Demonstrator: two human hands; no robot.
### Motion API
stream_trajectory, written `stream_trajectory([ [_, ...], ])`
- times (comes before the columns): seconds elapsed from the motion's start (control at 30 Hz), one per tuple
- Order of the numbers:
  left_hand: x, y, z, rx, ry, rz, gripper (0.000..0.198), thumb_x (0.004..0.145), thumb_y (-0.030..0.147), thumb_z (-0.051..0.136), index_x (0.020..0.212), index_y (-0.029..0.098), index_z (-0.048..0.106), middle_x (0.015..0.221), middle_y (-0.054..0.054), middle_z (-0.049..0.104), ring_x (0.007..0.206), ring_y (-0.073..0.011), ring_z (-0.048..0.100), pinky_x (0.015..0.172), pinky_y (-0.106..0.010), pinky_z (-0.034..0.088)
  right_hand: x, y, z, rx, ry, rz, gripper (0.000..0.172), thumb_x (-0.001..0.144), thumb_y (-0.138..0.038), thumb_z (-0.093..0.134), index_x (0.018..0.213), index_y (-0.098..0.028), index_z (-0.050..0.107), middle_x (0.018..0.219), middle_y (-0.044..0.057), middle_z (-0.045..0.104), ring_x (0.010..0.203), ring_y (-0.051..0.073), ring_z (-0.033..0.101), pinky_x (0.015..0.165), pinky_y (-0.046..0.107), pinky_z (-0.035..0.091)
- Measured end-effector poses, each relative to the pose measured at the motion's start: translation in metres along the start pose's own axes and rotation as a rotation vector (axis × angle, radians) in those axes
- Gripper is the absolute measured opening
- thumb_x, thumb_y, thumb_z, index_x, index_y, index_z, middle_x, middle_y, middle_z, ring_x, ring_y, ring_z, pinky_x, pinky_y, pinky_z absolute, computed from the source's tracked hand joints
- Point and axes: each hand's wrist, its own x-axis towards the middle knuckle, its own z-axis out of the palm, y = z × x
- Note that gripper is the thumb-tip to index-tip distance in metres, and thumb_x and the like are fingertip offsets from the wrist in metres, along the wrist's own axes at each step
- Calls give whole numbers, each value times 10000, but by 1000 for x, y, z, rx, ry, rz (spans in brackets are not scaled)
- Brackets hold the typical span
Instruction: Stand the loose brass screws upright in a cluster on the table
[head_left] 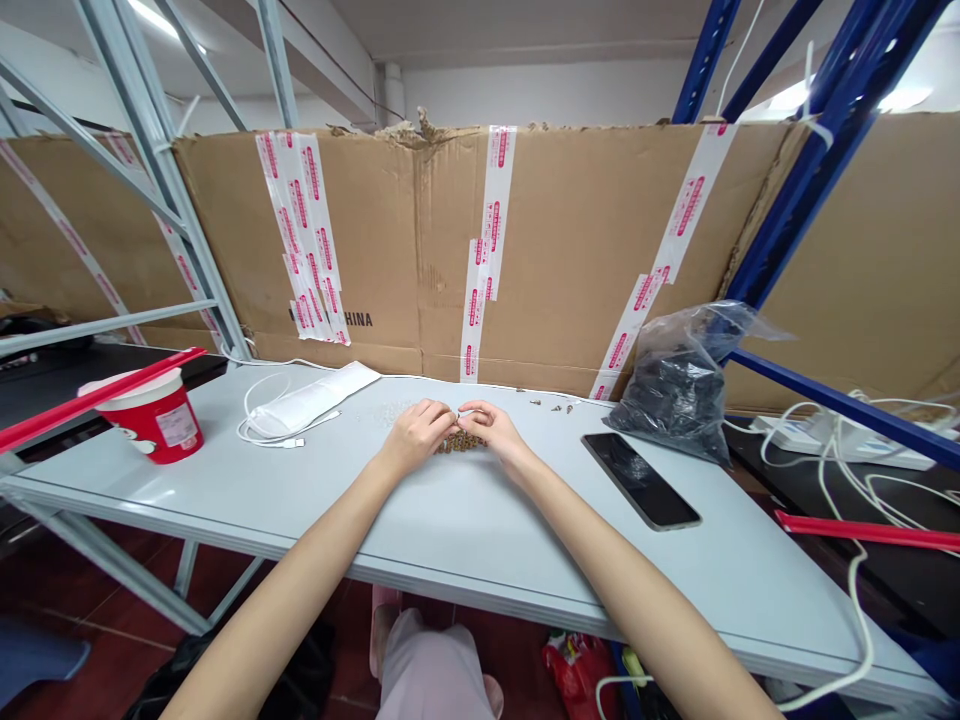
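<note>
My left hand (418, 434) and my right hand (495, 430) meet over the middle of the grey table (457, 510). The fingertips of both are pinched together around a tiny brownish piece whose kind I cannot make out. Just below and behind the fingers lies a pile of small brass-coloured pieces (459, 443), partly hidden by the hands. To the left of the pile, tiny clear bits (394, 411) are scattered on the tabletop. A few loose small metal pieces (557, 408) lie farther back on the right.
A black phone (642, 481) and a clear bag of dark items (671, 395) are at the right. On the left stand a red cup (154, 415) and a white pouch with a cable (311, 400). Cardboard (375, 240) walls off the back; a blue post (802, 170) rises at right.
</note>
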Motion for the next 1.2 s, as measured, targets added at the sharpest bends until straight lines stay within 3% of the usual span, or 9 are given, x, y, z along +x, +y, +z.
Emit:
stream_trajectory([
  [0.2, 0, 0, 0, 5, -16, 21, 163, 856, 256, 437, 950, 163, 533, 863, -65, 579, 804, -170, 500, 693, -289, 422, -1, 0, 1, 6, 6, -4, 375, 546, -374, 735, 829, -177, 589, 606, -28, 594, 610, 116, 530, 679, 274, 379],
  [0.4, 0, 1, 0, 33, -7, 33, 154, 869, 234, 405, 880, 164, 541, 794, -58, 566, 766, -160, 492, 674, -277, 414, -3, -2, 3, 8, -22, -4, 370, 563, -373, 726, 840, -175, 579, 617, -8, 610, 674, 144, 572, 715, 286, 389],
  [0.63, -1, 0, 0, 18, -32, 22, 188, 874, 288, 396, 905, 163, 533, 803, -60, 566, 778, -162, 497, 671, -279, 407, -5, -4, 3, -5, 8, 4, 383, 543, -384, 735, 824, -175, 579, 597, -22, 595, 632, 135, 557, 680, 283, 388],
  [0.93, 1, 2, -4, 79, -6, 46, 176, 863, 259, 419, 747, 168, 513, 707, -40, 544, 690, -155, 471, 616, -273, 387, -6, -5, 9, 64, 3, 18, 370, 521, -366, 758, 737, -186, 518, 569, -21, 585, 611, 142, 561, 640, 271, 384],
  [1.2, 1, 2, 0, 51, 5, 60, 131, 863, 203, 405, 858, 171, 532, 815, -55, 572, 738, -152, 495, 654, -276, 414, -6, -4, 7, 133, 8, 13, 404, 480, -370, 778, 730, -180, 523, 576, -18, 592, 608, 149, 579, 646, 276, 394],
])
